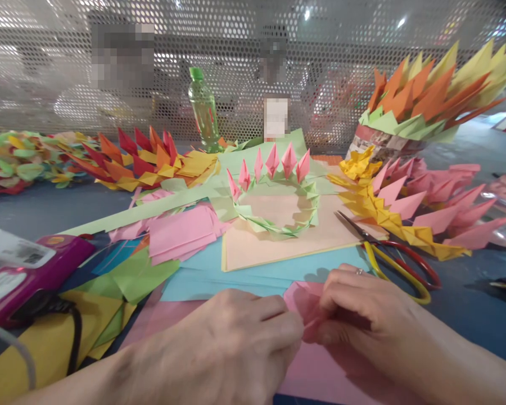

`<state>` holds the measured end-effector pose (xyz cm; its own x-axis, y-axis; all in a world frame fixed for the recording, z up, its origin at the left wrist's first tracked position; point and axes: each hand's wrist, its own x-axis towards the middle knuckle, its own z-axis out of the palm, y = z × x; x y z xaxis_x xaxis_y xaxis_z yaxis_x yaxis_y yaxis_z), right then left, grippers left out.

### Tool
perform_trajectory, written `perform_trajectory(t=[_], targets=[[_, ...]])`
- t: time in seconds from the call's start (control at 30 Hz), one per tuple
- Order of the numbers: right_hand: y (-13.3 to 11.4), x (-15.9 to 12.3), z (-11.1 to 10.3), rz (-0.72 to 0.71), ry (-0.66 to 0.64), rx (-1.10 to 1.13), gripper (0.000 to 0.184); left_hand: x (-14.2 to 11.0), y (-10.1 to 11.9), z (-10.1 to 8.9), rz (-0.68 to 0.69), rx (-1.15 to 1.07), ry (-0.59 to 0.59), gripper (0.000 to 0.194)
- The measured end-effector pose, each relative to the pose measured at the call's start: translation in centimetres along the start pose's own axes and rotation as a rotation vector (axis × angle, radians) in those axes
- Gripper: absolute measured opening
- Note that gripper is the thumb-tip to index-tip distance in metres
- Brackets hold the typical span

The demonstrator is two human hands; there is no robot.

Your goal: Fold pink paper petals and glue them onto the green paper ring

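Observation:
Between my two hands is a piece of pink paper (300,297), partly folded and largely covered by the fingers. My left hand (248,334) is closed at its left edge, knuckles up, fingertips hidden. From the right, my right hand (358,312) pinches the same paper with thumb and fingers; a ring shows on one finger. Both hands are above a larger pink sheet (320,374). Beyond them, a ring of folded pale green paper (278,228) lies on peach sheets (253,247), with several pink paper points (272,162) standing along its far side.
Scissors (400,264) with red and yellow handles lie to the right, beside folded yellow and pink pieces (405,219). Pink slips (181,230), blue sheets (219,278) and a purple power strip (46,270) are left. A green-capped bottle (204,112) stands near a perforated metal panel (236,39).

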<state>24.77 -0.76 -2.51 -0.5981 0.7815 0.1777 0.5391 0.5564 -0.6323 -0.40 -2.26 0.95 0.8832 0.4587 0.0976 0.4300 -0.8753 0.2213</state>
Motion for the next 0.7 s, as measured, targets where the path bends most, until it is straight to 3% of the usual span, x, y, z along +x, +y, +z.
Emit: perform_trajectory(t=[0.13, 0.5, 0.7], targets=[[0.08, 0.14, -0.40, 0.008, -0.031, 0.005, 0.013, 0.19, 0.17, -0.06, -0.038, -0.110, -0.073, 0.022], [-0.23, 0.00, 0.23, -0.012, 0.033, -0.197, 0.024, 0.02, 0.21, 0.25, -0.115, -0.127, -0.041, 0.022], [-0.19, -0.06, 0.31, -0.024, 0.024, -0.226, 0.024, -0.01, 0.22, 0.43, -0.078, -0.129, -0.065, 0.021]])
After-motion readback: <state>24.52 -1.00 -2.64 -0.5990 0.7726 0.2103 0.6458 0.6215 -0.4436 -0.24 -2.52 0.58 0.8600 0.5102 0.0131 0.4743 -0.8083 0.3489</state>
